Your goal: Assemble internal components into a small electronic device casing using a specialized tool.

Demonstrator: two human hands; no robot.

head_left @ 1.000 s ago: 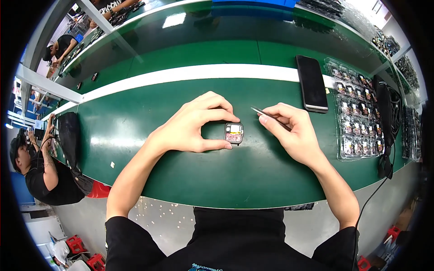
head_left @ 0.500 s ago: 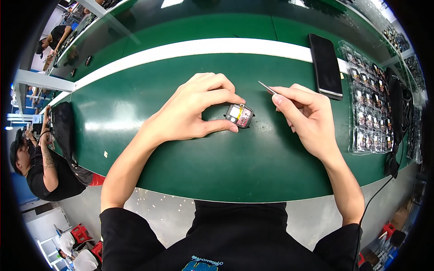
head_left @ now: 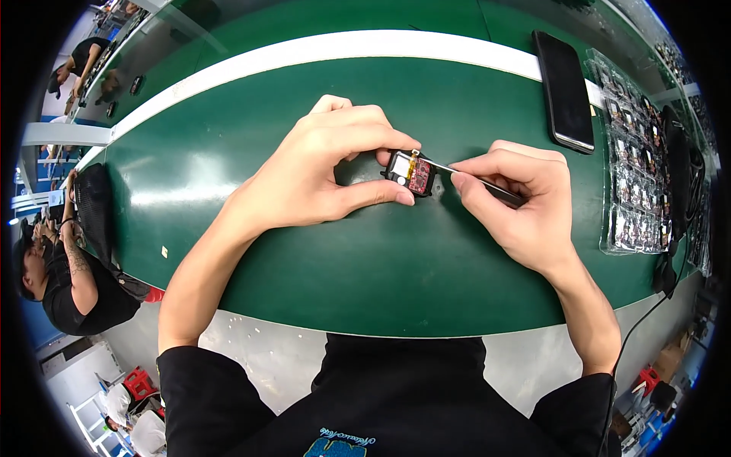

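The left hand (head_left: 316,166) pinches the device (head_left: 411,174) by opposite edges, on or just above the table (head_left: 327,282), seemingly to steady it open-side up; the right hand (head_left: 525,206) grips the tool (head_left: 501,192) pencil-like, likely for fine control, tip at the device's edge

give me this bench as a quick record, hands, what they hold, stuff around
left hand: grips small black-cased device
right hand: holds slim tool, tip at the device's edge
device interior: red board exposed
surface: green tabletop
right side: black phone, clear tray of small parts
far left: person in black
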